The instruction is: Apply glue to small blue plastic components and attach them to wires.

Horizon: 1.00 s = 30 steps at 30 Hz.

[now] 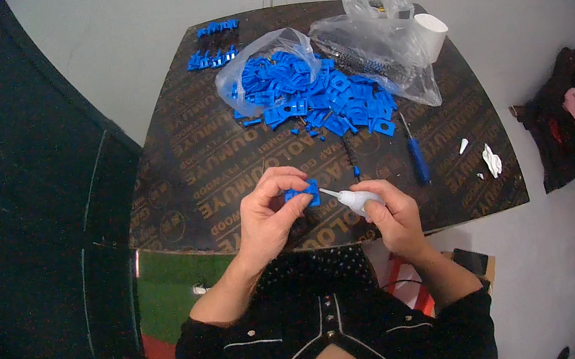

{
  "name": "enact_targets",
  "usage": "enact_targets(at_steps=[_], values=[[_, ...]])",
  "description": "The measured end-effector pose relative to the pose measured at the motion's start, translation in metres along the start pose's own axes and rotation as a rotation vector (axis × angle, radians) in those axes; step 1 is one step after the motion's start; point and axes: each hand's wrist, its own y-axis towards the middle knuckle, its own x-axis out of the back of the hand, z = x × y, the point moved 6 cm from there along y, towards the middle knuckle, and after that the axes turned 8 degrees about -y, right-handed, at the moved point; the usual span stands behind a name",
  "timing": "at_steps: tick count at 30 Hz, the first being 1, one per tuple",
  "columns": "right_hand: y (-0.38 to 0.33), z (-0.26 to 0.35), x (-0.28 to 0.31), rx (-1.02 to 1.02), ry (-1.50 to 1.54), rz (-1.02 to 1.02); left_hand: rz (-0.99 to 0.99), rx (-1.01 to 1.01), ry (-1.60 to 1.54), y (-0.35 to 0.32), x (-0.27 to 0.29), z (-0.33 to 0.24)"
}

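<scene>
Head view: the left hand pinches a small blue plastic clip in closed fingers above the tabletop near edge. The right hand, fingers curled shut, grips a white glue bottle, nozzle touching the clip. A pile of blue clips lies beyond.

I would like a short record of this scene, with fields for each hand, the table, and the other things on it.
left hand: left hand pinches a small blue plastic part
right hand: right hand grips a small white bottle, nozzle tip at the part
table: dark printed board
pile: blue parts spilling from a clear bag
second bag: clear bag with dark pieces
tool: blue-handled screwdriver, right of the hands
far corner: paper cup
</scene>
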Motion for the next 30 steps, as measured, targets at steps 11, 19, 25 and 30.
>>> enact_targets(at_steps=[11,19,25,30], values=[[0.004,0.011,0.003,-0.008,-0.087,0.056,-0.011,0.072,-0.276,-0.008,-0.001,0.019],[0.006,0.013,0.002,0.030,-0.113,0.072,-0.021,0.039,-0.196,-0.010,0.004,0.017],[0.008,0.019,0.001,0.032,-0.119,0.083,-0.036,0.048,-0.169,-0.011,0.006,0.016],[0.009,0.020,0.003,0.060,-0.145,0.075,-0.035,0.049,-0.179,-0.010,0.005,0.015]])
